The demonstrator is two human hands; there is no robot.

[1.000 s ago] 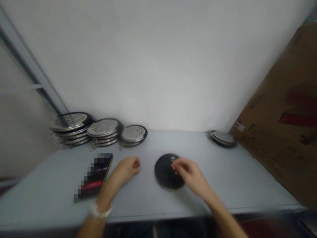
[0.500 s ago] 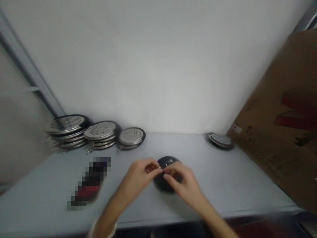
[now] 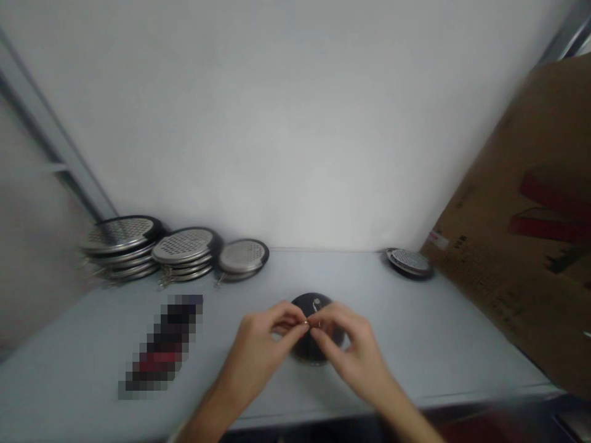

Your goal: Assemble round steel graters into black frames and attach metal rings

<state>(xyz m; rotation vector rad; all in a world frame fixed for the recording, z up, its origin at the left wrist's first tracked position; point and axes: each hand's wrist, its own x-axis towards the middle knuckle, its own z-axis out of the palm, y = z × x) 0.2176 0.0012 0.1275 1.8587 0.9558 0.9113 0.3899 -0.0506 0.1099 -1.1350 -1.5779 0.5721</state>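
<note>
Thumb and forefinger of my left hand (image 3: 272, 338) are pinched together at a tiny shiny metal piece. Opposite, my right hand (image 3: 348, 338) pinches at a thin bent wire hook (image 3: 316, 304), with its fingertips almost touching the left ones. Blur and the fingers hide how the small parts fit together. Both hands are over a round black disc (image 3: 310, 352) on the table, which they partly cover. I cannot tell whether the hook is fastened to the disc.
Stacked round discs with perforated metal faces and wire hooks (image 3: 184, 246) stand at the back left, beside a smaller disc stack (image 3: 242, 255). More perforated discs (image 3: 409, 261) lie back right near a cardboard box (image 3: 517, 258). A pixelated object (image 3: 161, 344) lies on the grey table (image 3: 415, 344).
My fingertips have moved slightly down and right, and my left fingertips now sit closer to the right ones. The wire hook has shifted slightly right. The view has tilted a little.
</note>
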